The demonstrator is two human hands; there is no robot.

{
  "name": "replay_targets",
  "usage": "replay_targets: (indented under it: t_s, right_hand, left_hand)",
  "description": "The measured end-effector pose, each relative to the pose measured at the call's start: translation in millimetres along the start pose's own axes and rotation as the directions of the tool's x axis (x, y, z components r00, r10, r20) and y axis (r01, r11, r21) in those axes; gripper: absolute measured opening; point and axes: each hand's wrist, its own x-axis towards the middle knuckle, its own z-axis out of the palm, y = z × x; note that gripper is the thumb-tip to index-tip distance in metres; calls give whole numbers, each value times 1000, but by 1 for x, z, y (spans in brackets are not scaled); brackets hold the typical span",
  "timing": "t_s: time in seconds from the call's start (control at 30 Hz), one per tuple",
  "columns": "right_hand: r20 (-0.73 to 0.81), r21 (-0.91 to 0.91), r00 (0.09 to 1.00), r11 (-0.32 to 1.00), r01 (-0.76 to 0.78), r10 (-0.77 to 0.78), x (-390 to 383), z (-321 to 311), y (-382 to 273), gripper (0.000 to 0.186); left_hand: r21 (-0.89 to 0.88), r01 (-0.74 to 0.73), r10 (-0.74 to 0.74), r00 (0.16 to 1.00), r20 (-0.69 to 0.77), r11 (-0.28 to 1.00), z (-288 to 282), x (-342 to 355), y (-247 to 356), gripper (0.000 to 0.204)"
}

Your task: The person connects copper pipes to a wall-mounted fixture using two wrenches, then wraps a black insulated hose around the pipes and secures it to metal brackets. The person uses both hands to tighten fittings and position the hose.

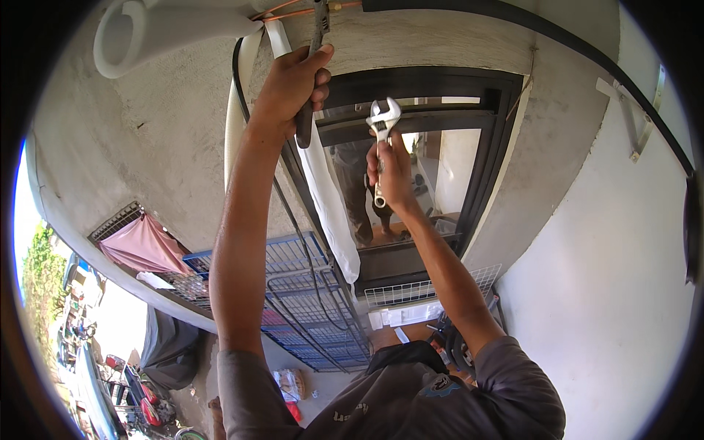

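Raised high at the wall, my left hand (pixel 288 89) is closed round the handle of a dark adjustable wrench (pixel 303 129). The wrench's head reaches the top edge beside a brass fitting (pixel 335 6) and thin copper pipes (pixel 290 15); whether its jaws grip the fitting is cut off from view. Lower and to the right, my right hand (pixel 392 170) grips a silver adjustable wrench (pixel 382 121). Its jaws point up, apart from the pipes, with nothing between them. White foam pipe insulation (pixel 172 33) covers a tube at the upper left.
A black insulated pipe (pixel 557 38) curves along the upper right past a metal wall bracket (pixel 635 121). A dark-framed glass window (pixel 502 132) stands behind my right hand. White wrap (pixel 330 213) and a black cable (pixel 281 194) hang down beside blue metal grilles (pixel 308 323).
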Motion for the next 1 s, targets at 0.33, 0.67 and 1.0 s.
replay_targets:
  t_s: [0.33,0.67,1.0]
  right_hand:
    - [-48,-801,968,589,111,-248,174,37,-62,47]
    - [17,-906,907,377,192,-421,170,55,-48,40]
    - [50,-882,887,396,254,-459,169,66,-64,34]
  left_hand:
    - [-46,-44,44,999,-13,998,0,1,-4,26]
    - [-51,-111,114,992,50,992,-4,8,-10,26]
    - [-98,-127,134,989,68,987,-5,8,-12,27]
